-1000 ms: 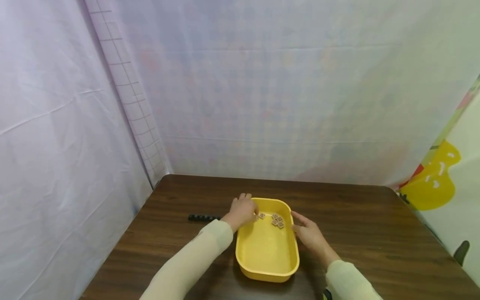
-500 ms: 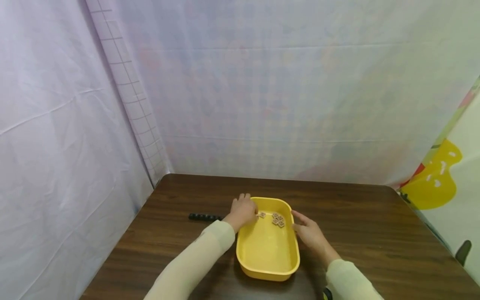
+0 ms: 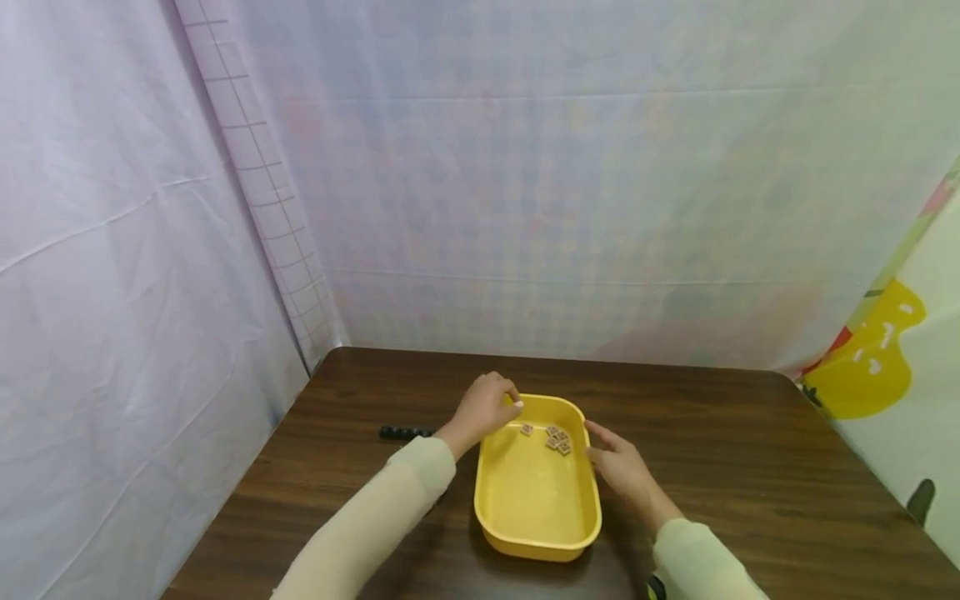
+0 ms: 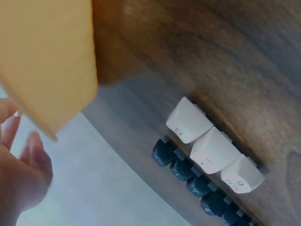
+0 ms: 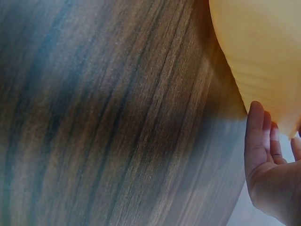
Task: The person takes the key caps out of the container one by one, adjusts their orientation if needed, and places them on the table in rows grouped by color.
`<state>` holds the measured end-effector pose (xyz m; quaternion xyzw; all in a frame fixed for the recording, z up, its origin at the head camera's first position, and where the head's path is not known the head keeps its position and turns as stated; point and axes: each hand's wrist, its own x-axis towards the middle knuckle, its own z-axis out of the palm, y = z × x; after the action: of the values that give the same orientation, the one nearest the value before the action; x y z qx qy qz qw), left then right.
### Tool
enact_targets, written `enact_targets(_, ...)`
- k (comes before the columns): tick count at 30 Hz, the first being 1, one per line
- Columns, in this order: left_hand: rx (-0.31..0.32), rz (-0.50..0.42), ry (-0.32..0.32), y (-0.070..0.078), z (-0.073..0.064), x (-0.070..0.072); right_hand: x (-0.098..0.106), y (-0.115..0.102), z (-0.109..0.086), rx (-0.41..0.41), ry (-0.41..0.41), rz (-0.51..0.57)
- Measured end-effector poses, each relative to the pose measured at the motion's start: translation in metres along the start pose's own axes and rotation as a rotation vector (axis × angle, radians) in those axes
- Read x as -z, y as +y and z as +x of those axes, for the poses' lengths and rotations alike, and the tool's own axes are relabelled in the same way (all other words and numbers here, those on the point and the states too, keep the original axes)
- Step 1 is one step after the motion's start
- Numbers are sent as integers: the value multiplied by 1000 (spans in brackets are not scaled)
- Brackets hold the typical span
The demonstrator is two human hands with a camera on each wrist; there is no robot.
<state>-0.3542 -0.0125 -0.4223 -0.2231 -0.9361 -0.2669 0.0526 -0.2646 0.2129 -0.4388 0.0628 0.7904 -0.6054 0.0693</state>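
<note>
A yellow plastic tub [image 3: 536, 500] stands on the table with several small tan square pieces [image 3: 558, 440] at its far end. Over the tub's far left corner, my left hand [image 3: 483, 407] pinches a small white piece [image 3: 519, 405] between thumb and fingertips; its kind is too small to tell. At the tub's right side my right hand [image 3: 621, 471] rests its fairly straight fingers against the wall. The right wrist view shows these fingers [image 5: 255, 134] along the outside of the tub. Several white keycaps [image 4: 214, 150] lie beside a row of black keycaps [image 4: 197, 183] in the left wrist view.
The dark wood table [image 3: 720, 442] extends on both sides of the tub. To the left, the black row [image 3: 405, 432] is partly hidden behind my left arm. Pale curtains [image 3: 525, 208] hang behind the table and along its left side.
My left hand has lifted from inside the tub's far left corner to above the rim, the white piece now visible in its fingertips. My right hand stays at the tub's side.
</note>
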Motion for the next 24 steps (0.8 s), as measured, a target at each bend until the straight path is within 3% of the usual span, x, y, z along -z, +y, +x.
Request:
enact_targets(4, 0, -100, -21, 3, -1, 5, 0, 0, 0, -7, 0, -15)
enact_targets(11, -23, -169, -55, 3, -13, 9, 1, 3, 2, -4, -7, 1)
enact_targets(18, -7, -274, -42, -6, -24, 14, 1, 2, 1, -1, -4, -11)
enact_targets(24, 37, -344, -18, -20, -39, 27, 1, 1, 1, -6, -1, -33)
